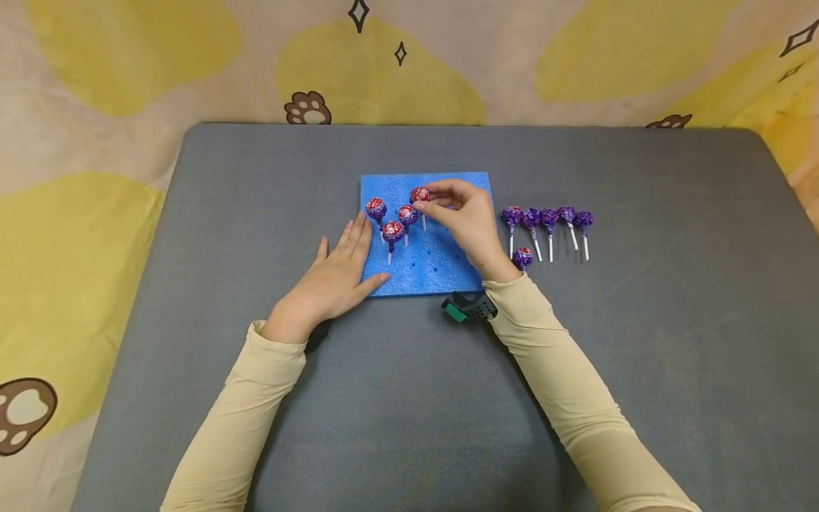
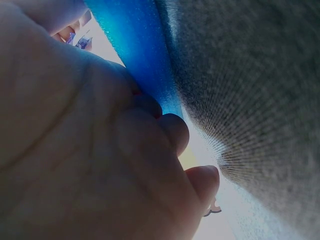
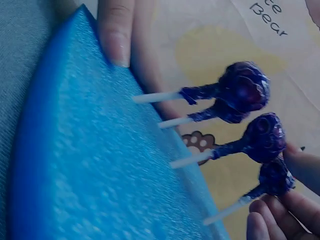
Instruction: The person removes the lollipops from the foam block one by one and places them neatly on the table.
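Observation:
On the grey table lies a blue foam board (image 1: pixel 422 274) with small holes in it. My right hand (image 1: pixel 470 217) pinches the wrapped head of a lollipop (image 1: pixel 419 195) at the board's far side; in the right wrist view this lollipop's (image 3: pixel 276 177) white stick meets the foam. Three other lollipops stand upright in the board, including a front one (image 1: pixel 392 232), a left one (image 1: pixel 376 208) and a middle one (image 1: pixel 407 215). My left hand (image 1: pixel 329 277) rests along the board's left edge with fingers straight, its thumb over the near left corner.
Right of the board, several purple-wrapped lollipops (image 1: pixel 549 219) lie in a row on the table (image 1: pixel 665 320), sticks toward me. One more lollipop (image 1: pixel 523 258) lies nearer, partly hidden by my right wrist. A patterned yellow cloth (image 1: pixel 384 71) hangs behind the table.

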Motion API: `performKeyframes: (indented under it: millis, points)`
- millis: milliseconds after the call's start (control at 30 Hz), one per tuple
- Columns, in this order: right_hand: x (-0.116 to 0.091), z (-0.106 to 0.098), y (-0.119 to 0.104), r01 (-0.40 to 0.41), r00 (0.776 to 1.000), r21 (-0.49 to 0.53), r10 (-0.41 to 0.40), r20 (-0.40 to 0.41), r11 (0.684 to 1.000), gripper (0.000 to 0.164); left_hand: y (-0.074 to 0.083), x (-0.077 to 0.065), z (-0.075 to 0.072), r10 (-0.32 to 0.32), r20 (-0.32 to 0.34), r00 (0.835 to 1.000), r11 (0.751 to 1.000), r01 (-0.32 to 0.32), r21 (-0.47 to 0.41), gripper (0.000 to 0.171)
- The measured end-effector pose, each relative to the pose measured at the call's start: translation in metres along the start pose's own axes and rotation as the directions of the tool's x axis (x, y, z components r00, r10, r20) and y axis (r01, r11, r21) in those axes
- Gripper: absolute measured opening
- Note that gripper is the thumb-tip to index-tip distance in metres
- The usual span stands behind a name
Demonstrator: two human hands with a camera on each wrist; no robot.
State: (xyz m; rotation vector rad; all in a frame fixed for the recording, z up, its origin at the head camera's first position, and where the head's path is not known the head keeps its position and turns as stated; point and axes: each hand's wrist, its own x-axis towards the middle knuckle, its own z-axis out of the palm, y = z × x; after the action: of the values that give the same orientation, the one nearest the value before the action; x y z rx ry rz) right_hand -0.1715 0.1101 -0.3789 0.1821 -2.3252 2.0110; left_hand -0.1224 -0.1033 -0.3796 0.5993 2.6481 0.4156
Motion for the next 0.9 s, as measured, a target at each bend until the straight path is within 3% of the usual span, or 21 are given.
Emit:
performKeyframes:
  millis: [167,900]
  points:
    - [-0.0002,0.0033,0.001,0.022,1.0,0.017,-0.022,-0.011,1.0,0.03,0.0,0.0003,0.0002,0.003,-0.004,1.0,1.0,-0.003,0.004,0.083]
    - [-0.0022,-0.0018,-0.0038,-0.022,0.999,0.065,0.024,-0.026,0.998,0.029,0.0012,0.0001,-0.0012,-0.003,0.002,1.0,1.0,0.003,-0.003,0.083]
